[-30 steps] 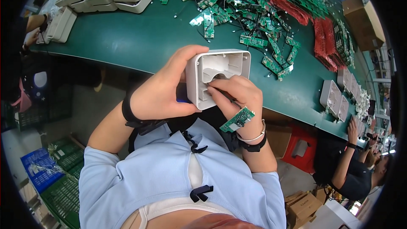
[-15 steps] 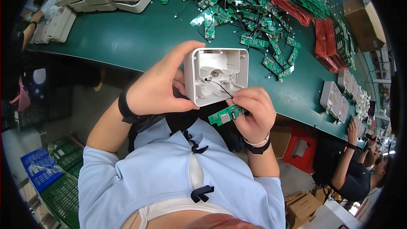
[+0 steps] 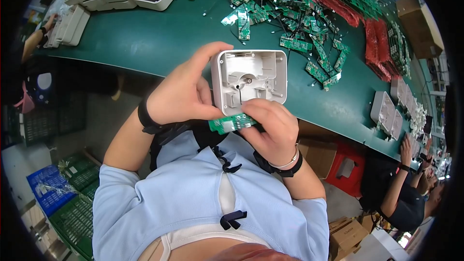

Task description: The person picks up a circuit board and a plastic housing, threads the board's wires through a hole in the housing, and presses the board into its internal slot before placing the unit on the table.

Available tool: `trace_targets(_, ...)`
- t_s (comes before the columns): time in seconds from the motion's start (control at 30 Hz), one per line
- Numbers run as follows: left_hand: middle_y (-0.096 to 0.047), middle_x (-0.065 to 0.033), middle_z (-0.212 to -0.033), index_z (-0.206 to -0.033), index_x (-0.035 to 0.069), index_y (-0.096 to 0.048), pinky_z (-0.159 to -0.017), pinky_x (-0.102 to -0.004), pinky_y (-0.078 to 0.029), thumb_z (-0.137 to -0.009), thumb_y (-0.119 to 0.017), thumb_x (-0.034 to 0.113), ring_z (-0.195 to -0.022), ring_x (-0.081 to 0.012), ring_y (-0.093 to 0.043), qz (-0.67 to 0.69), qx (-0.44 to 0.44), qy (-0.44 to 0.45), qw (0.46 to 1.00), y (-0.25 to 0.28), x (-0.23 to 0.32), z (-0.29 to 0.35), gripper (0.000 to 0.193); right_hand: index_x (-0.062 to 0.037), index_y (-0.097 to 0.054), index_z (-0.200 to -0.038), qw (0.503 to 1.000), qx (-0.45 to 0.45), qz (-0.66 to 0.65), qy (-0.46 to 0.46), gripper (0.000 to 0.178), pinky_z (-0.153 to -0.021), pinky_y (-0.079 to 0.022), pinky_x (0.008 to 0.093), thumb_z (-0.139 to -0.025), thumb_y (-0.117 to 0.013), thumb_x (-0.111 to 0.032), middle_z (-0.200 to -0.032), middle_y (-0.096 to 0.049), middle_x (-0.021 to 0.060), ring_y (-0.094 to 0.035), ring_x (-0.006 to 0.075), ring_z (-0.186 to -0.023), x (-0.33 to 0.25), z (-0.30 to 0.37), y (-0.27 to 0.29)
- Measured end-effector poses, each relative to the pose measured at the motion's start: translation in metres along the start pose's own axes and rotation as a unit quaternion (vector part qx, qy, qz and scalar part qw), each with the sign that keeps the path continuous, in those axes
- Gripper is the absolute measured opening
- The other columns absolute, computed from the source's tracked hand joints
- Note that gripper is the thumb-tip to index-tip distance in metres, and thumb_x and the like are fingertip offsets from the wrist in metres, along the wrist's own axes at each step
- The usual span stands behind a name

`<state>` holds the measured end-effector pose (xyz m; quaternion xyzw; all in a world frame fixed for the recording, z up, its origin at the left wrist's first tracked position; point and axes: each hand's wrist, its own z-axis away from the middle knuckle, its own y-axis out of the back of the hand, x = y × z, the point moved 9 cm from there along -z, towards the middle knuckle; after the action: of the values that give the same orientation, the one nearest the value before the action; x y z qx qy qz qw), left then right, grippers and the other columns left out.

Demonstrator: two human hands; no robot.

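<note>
Beside the desk (image 3: pixel 145 34), gripping white box (image 3: pixel 261 65) in left hand (image 3: pixel 179 94), green board (image 3: pixel 227 124) in right hand (image 3: pixel 275 133), apparently mid-wiring; next calls for keeping black wire (image 3: pixel 240 96) unsnagged.

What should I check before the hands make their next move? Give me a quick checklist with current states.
1. Left hand gripping the white housing: ok.
2. Housing's open side facing the camera: ok.
3. Right hand holding the green circuit board: ok.
4. Black wire visible inside the housing: ok, partly.
5. Wire's attachment to the board: cannot tell, hidden.
6. Board clear of the housing's near rim: cannot tell from this view.
</note>
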<state>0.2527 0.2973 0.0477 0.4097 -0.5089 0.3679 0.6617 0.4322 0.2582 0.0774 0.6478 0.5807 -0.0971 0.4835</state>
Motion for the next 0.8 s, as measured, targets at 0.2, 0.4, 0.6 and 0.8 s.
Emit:
trace_targets(0.2, -0.062, -0.0127, -0.138, -0.161, 0.013, -0.033, -0.060, -0.0268, -0.057, -0.069, -0.092, -0.002, -0.070, -0.0121, -0.073, 0.009, -0.001, 0.007, 1.000, 0.004, -0.010, 0.000, 0.110, 0.0011, -0.075, -0.112, 0.999, -0.018, -0.002, 0.041, 0.039, -0.069, -0.057, 0.0321, -0.079, -0.092, -0.011, -0.110, -0.077, 0.0162, -0.072, 0.0238, -0.079, -0.002, 0.007, -0.004)
trace_targets(0.4, -0.065, -0.0110, -0.130, -0.161, 0.012, -0.033, -0.060, -0.0268, -0.058, -0.069, -0.092, -0.002, -0.069, -0.0117, -0.073, 0.009, -0.013, -0.016, 1.000, 0.000, -0.006, 0.000, 0.110, 0.0021, -0.074, -0.114, 0.995, -0.017, -0.059, -0.079, 0.045, -0.058, -0.052, 0.0238, -0.078, -0.096, -0.015, -0.115, -0.075, 0.0143, -0.065, 0.0115, -0.067, 0.009, 0.008, -0.008)
trace_targets(0.6, -0.066, -0.0107, -0.127, -0.161, 0.011, -0.033, -0.060, -0.0268, -0.058, -0.069, -0.093, -0.001, -0.069, -0.0117, -0.072, 0.028, 0.000, -0.024, 0.999, 0.000, -0.008, 0.000, 0.111, 0.0014, -0.075, -0.115, 0.998, -0.005, -0.007, -0.060, 0.048, -0.058, -0.052, 0.0222, -0.077, -0.097, -0.017, -0.117, -0.072, 0.0130, -0.065, 0.0103, -0.069, 0.011, 0.010, -0.016)
trace_targets(0.8, -0.064, -0.0119, -0.132, -0.162, 0.011, -0.033, -0.060, -0.0261, -0.057, -0.069, -0.094, 0.001, -0.071, -0.0118, -0.072, 0.046, -0.004, -0.027, 0.999, -0.002, -0.011, -0.003, 0.111, 0.0007, -0.075, -0.117, 0.998, 0.023, -0.060, -0.010, 0.049, -0.071, -0.057, 0.0254, -0.079, -0.096, -0.021, -0.118, -0.072, 0.0147, -0.070, 0.0160, -0.086, 0.008, 0.013, -0.010)
